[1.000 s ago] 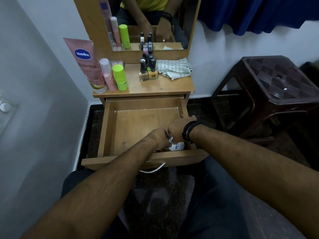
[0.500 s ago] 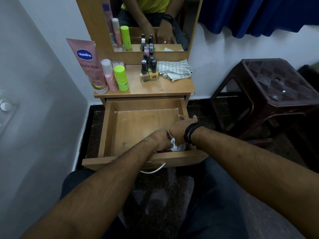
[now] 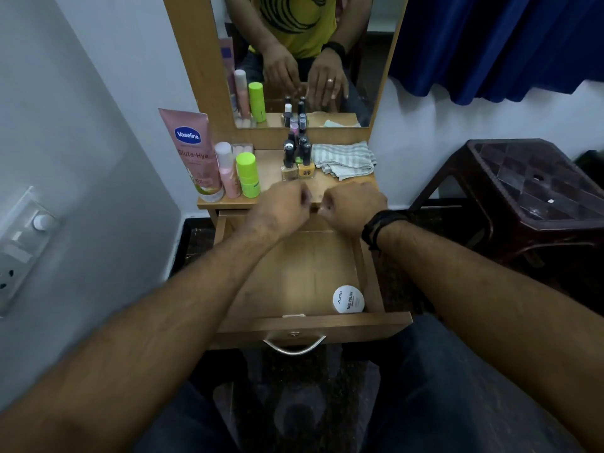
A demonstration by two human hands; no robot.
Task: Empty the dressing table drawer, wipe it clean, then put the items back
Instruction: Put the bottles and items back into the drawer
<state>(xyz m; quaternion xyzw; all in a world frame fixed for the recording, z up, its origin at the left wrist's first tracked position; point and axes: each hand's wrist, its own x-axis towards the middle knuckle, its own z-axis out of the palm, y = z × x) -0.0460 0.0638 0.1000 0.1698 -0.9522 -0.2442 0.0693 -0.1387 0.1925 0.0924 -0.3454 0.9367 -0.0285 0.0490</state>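
Observation:
The wooden drawer [image 3: 307,325] is pulled out, and a white round nail polish jar [image 3: 348,299] stands in its front right corner. The remaining floor of the drawer is bare. My left hand [image 3: 281,207] and my right hand [image 3: 354,207] hover side by side over the drawer's back, at the tabletop's front edge. Their fingers hang loosely curled and hold nothing. On the tabletop stand a cluster of nail polish bottles [image 3: 297,158], a folded striped cloth [image 3: 343,160], a pink Vaseline tube [image 3: 192,152], a pink bottle [image 3: 227,171] and a green bottle [image 3: 247,174].
A mirror [image 3: 307,60] rises behind the tabletop and reflects both hands. A dark plastic stool [image 3: 529,191] stands to the right, under a blue curtain [image 3: 490,44]. The white wall with a switch plate [image 3: 23,243] is close on the left.
Both hands have let go of the white jar at the drawer's front right corner and lifted away toward the tabletop's front edge. The jar stays in the drawer.

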